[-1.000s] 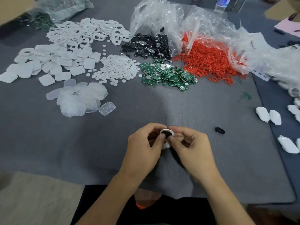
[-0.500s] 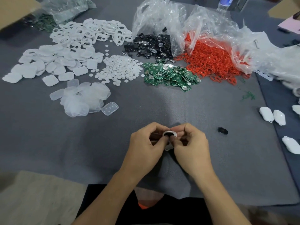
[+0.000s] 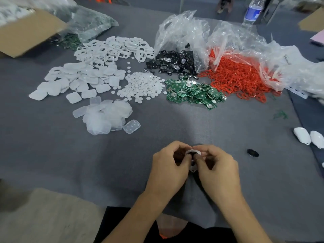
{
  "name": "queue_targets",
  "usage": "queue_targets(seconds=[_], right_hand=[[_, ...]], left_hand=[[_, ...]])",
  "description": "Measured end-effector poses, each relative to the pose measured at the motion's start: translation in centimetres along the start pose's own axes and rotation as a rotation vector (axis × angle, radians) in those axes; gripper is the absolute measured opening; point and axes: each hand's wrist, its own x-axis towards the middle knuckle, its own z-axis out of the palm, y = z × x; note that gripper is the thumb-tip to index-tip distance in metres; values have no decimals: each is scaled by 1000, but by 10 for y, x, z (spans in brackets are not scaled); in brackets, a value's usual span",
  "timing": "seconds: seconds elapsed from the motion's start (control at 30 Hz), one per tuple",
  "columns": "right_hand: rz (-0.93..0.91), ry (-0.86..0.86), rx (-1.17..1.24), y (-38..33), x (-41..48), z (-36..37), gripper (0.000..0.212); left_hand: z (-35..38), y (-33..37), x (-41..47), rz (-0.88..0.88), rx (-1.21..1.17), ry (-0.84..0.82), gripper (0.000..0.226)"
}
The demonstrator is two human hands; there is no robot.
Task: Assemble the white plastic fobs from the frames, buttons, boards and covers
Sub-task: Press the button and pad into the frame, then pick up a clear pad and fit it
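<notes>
My left hand (image 3: 168,165) and my right hand (image 3: 219,170) meet over the grey mat and together pinch a small white fob frame (image 3: 192,152) with a dark part inside it; my fingers hide most of it. Far behind lie heaps of parts: white frames (image 3: 112,50), white covers (image 3: 78,79), small white round buttons (image 3: 142,86), green boards (image 3: 194,92), black pieces (image 3: 171,64), red rings (image 3: 235,76) and clear soft pads (image 3: 105,118).
Finished white fobs (image 3: 308,137) lie at the right edge. One loose black piece (image 3: 252,152) sits right of my hands. Clear plastic bags (image 3: 182,34) stand at the back, a cardboard box (image 3: 26,32) at far left, a water bottle (image 3: 252,11) at far right.
Both hands stay together on the fob frame, with only slight finger shifts. The camera view has tilted a little.
</notes>
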Motion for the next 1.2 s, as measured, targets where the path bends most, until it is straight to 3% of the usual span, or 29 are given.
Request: queue_targets(seconds=[0.2,0.43,0.6,0.73,0.83,0.93,1.07,1.2], right_hand=[[78,19,-50,-3,1,-1,40],[85,29,-50,-5,0,0,41],[7,29,-174,-3,7,-1,28],[-128,13,-363,-11,19,1,22],[-219,28,-333,-34,42,16,22],[-289,-59,-278,-66,79,59,20],[-261,-197,-254,-99,135,123,23],[-230,-246,-278,-98,155,153,21]], left_hand=[[1,8,2,-17,35,14,7],[-1,16,3,-51,49,12,12],[-3,16,6,131,320,-24,19],[-15,13,20,122,290,57,21],[-35,9,44,111,314,163,16],[-59,8,79,107,516,256,18],[-86,-1,132,-46,872,361,23],[-94,-24,152,-101,1007,361,22]])
